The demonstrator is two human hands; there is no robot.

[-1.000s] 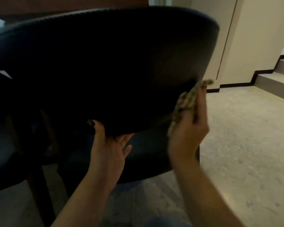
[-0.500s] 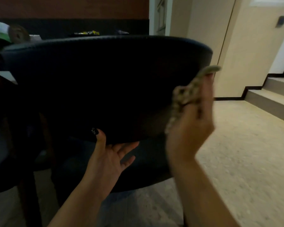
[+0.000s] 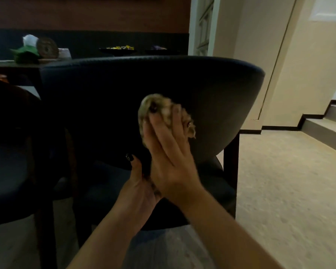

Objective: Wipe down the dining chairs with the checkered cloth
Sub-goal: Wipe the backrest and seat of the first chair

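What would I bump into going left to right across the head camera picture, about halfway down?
Dark rounded neighbouring chair → bunched checkered cloth under the right hand on the dark padded chair back → cream door → beige stair step.

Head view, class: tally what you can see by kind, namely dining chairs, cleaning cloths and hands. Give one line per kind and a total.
Dark upholstered dining chairs: 2, the curved-back one being wiped and another at the left edge
Crumpled checkered cloths: 1
Bare hands: 2, right hand and left hand
Total: 5
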